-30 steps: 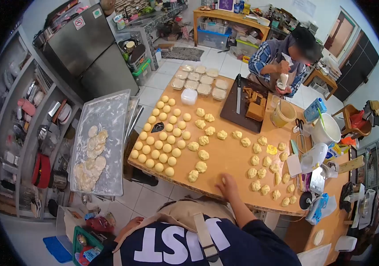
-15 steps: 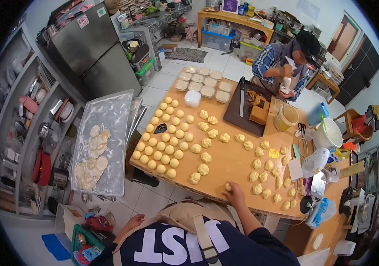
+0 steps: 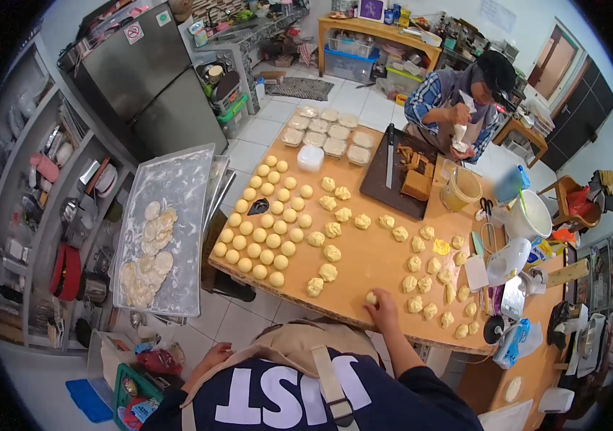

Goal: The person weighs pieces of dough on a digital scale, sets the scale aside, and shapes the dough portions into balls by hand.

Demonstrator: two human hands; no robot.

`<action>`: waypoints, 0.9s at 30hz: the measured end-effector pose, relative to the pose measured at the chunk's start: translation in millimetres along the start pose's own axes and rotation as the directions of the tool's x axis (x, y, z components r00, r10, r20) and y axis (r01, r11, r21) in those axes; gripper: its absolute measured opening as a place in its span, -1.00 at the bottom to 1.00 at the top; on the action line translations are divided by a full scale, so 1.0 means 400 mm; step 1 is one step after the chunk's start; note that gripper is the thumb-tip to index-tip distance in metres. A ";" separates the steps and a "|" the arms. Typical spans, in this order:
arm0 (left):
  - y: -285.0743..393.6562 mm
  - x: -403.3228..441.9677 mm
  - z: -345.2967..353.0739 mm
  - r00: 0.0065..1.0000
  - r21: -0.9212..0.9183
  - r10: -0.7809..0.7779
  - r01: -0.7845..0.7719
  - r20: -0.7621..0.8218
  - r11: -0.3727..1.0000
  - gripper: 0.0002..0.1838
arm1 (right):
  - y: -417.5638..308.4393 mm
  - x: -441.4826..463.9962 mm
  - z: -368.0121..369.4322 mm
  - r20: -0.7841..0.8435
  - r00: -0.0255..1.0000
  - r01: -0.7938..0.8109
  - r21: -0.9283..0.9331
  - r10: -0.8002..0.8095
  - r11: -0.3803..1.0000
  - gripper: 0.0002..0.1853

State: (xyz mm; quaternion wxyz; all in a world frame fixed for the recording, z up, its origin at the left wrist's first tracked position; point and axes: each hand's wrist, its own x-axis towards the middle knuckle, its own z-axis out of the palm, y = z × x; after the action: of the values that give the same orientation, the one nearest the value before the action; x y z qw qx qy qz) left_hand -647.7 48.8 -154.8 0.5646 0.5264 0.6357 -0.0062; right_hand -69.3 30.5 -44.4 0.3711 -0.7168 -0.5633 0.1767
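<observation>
Now | dough piece: touching right hand | left hand: well apart

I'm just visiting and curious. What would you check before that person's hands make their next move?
1. Right hand has its dough piece: ok, the fingers are on it near the table's front edge.
2. That piece is smooth all round: cannot tell, fingers partly cover it.
3. Left hand is empty: cannot tell, it is off the table and small in view.
4. Smooth balls sit apart from the rough lumps: ok, grouped at the table's left end.
5. Knife is away from both hands: ok, it lies on the dark tray.
6. Other person is out of the way: ok, across the table.
</observation>
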 end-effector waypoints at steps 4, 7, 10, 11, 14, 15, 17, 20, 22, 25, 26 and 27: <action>-0.048 0.011 -0.001 0.995 -0.010 0.056 -0.055 0.080 0.998 -0.42 | -0.060 0.070 0.051 -0.049 0.998 -0.030 -0.023 0.029 0.999 -0.47; -0.046 0.004 -0.008 0.996 0.018 0.049 -0.050 0.079 0.999 -0.41 | -0.054 0.038 0.060 0.003 0.995 0.096 0.008 -0.096 0.995 -0.49; -0.043 -0.005 -0.015 0.997 0.018 0.043 -0.044 0.067 0.999 -0.41 | 0.003 0.003 0.018 0.044 0.989 0.142 -0.014 -0.141 0.990 -0.50; -0.044 -0.007 -0.013 0.997 0.018 0.043 -0.045 0.068 0.999 -0.41 | 0.017 -0.007 0.004 0.056 0.991 0.126 -0.030 -0.124 0.992 -0.50; -0.056 -0.013 -0.009 0.996 0.025 0.033 -0.035 0.085 0.999 -0.41 | -0.056 0.052 -0.003 -0.002 0.998 -0.057 -0.063 0.057 0.996 -0.49; -0.061 -0.014 -0.005 0.996 0.026 0.028 -0.031 0.090 0.999 -0.40 | -0.066 0.061 0.017 -0.028 0.999 -0.020 -0.055 0.019 0.998 -0.49; -0.067 -0.015 -0.005 0.995 0.026 0.029 -0.031 0.092 0.999 -0.40 | -0.069 0.084 0.062 -0.086 0.994 0.065 -0.040 -0.068 0.997 -0.48; -0.057 -0.008 -0.004 0.996 0.019 0.043 -0.044 0.073 0.999 -0.40 | -0.037 0.032 0.071 0.046 0.993 0.111 -0.036 -0.109 0.993 -0.47; -0.053 -0.009 -0.001 0.997 0.008 0.061 -0.061 0.045 0.998 -0.40 | -0.004 0.001 0.032 0.034 0.990 0.135 0.026 -0.136 0.990 -0.46; -0.057 -0.003 0.009 0.997 0.006 0.069 -0.069 0.036 0.998 -0.40 | -0.013 0.016 0.003 -0.005 0.998 0.055 -0.025 -0.055 0.998 -0.46; -0.054 -0.006 0.011 0.997 0.011 0.058 -0.059 0.047 0.998 -0.40 | -0.024 0.032 0.001 -0.027 1.000 0.003 -0.063 -0.004 0.998 -0.46; -0.054 -0.010 0.011 0.997 0.015 0.048 -0.049 0.060 0.999 -0.40 | -0.035 0.056 0.018 -0.078 0.996 0.034 -0.118 -0.043 0.992 -0.48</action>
State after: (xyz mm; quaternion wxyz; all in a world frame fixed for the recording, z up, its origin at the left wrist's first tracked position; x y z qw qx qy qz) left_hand -660.0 33.9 -166.2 0.5789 0.5457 0.6057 -0.0133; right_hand -76.9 55.2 -35.2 0.3543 -0.7328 -0.5710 0.1073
